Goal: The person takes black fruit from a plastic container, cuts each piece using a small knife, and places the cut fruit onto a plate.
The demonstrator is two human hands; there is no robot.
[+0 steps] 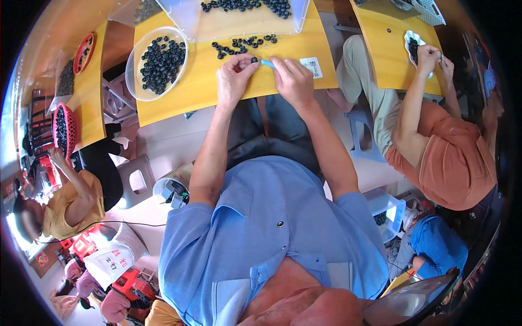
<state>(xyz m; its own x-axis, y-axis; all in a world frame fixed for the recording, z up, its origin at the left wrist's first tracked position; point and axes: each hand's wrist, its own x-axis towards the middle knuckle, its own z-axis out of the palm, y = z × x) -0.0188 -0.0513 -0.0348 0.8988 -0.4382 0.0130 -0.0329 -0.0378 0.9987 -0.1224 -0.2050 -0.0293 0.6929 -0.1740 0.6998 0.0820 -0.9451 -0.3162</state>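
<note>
Over the front edge of the yellow table (pixel 217 103), my left hand (pixel 232 81) pinches a small round black bead (pixel 254 60) between thumb and fingertips. Close beside it, my right hand (pixel 294 81) is closed on a slim tool with a light blue handle (pixel 267 63). The tool's far end is too small to make out, so I cannot tell whether it touches the bead. Just beyond my hands lies a loose row of black beads (pixel 237 43) with fine crumbs among them. To the left, a clear round bowl (pixel 130 70) holds many more black beads.
A clear plastic bin (pixel 187 27) with black beads stands at the back. A white printed card (pixel 311 68) lies right of my right hand. At the right table a co-worker in orange (pixel 454 155) handles beads over a white dish (pixel 409 39). A person in yellow (pixel 76 204) sits at left.
</note>
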